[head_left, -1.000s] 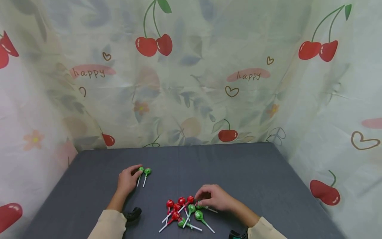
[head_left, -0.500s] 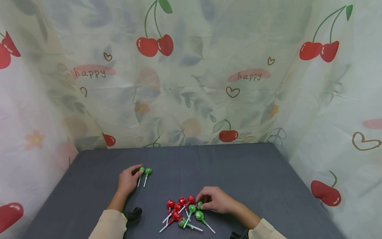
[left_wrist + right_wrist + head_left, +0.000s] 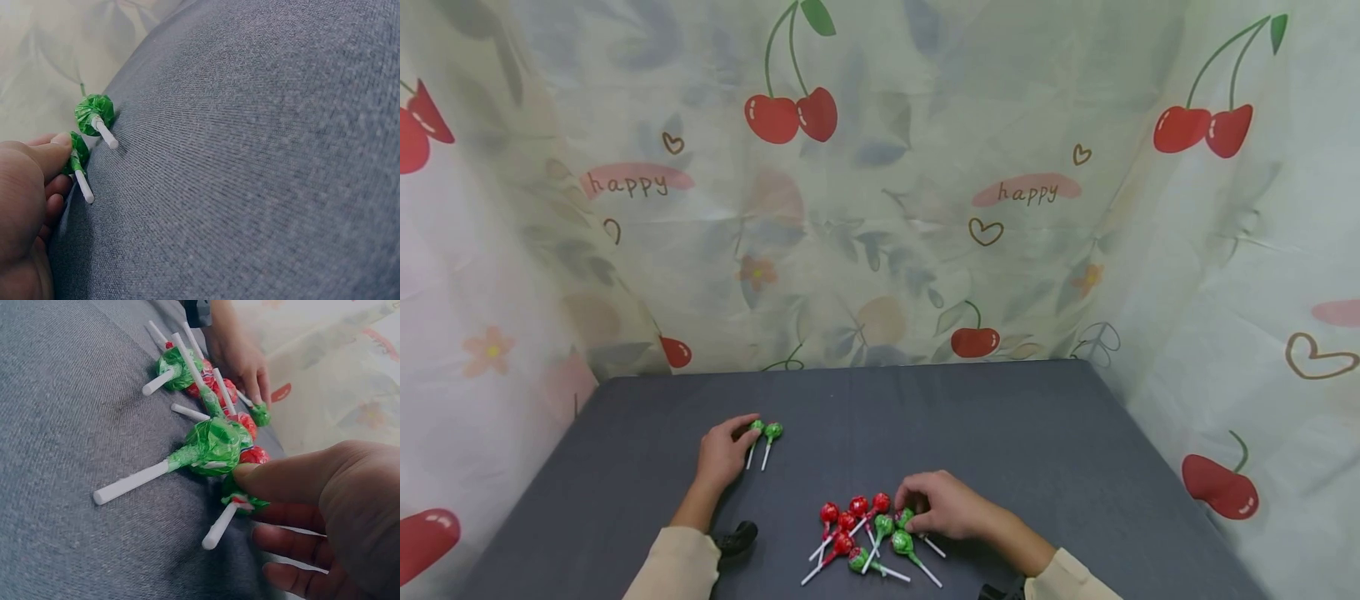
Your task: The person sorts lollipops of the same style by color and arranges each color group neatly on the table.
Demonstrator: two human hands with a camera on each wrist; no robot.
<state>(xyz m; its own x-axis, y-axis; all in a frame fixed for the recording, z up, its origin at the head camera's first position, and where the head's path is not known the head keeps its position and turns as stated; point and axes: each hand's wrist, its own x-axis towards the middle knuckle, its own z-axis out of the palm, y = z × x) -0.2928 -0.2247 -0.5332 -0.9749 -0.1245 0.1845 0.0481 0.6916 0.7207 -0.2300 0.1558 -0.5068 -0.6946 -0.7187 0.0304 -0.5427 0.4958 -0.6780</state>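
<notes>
Red lollipops (image 3: 842, 544) and green lollipops (image 3: 902, 542) with white sticks (image 3: 928, 575) fill the lower centre; two further green lollipops (image 3: 773, 430) sit left of centre. The table (image 3: 1000, 433) is dark grey, the sleeves (image 3: 679, 560) cream, at the bottom. The pale backdrop (image 3: 850, 204) is printed with red cherries (image 3: 771, 119), brown hearts (image 3: 990, 223), grey-blue leaves (image 3: 880, 152) and orange flowers (image 3: 757, 272).

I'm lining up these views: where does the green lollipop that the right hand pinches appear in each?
Head: pinched lollipop low, just right of centre.
Left wrist: not in it.
Right wrist: below and right of centre.
Shared landmark: left hand, in all three.
</notes>
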